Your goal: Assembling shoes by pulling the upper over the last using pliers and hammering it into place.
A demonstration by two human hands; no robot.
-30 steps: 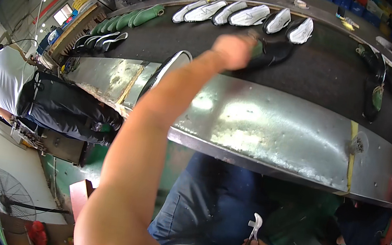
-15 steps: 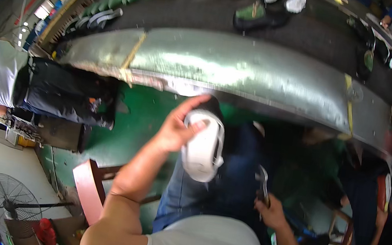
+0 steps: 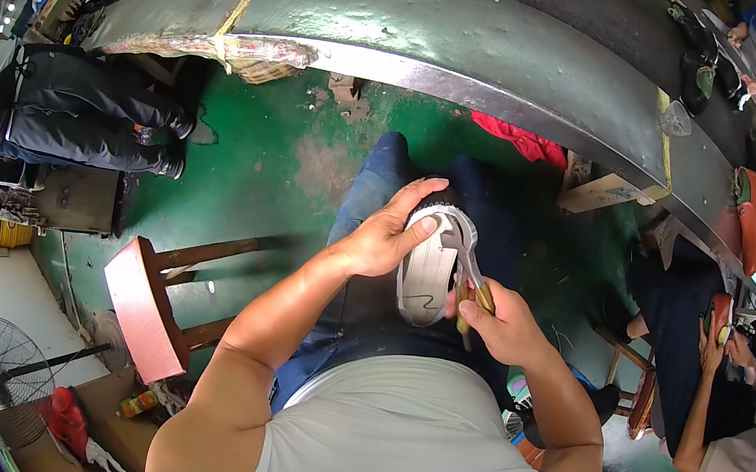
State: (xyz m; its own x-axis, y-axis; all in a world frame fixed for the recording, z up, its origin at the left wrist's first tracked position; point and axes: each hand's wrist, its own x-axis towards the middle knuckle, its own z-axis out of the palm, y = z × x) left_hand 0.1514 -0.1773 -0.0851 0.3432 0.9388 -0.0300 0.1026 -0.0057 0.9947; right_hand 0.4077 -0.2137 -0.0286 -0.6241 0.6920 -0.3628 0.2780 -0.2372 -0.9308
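Note:
My left hand is closed around the far end of a shoe, with its thumb pressed on the pale underside. The underside is white with a dark curved mark near the close end; the upper around the far end is black. In my right hand is a pair of pincers with a metal head and yellowish-brown handles. The pincers' head lies against the shoe's right edge, close to my left thumb. Whether the jaws grip the edge, I cannot tell. Both hands are above my lap.
A long metal-edged bench runs across the far side, bearing dark shoes. A pink-topped stool and a fan are at left. Co-workers stand at far left and sit at right, one holding a reddish-brown shoe.
My right hand has brought the pincers up and left to the shoe. The shoe is slightly farther right, still in my left hand. The view has tilted down, showing more floor.

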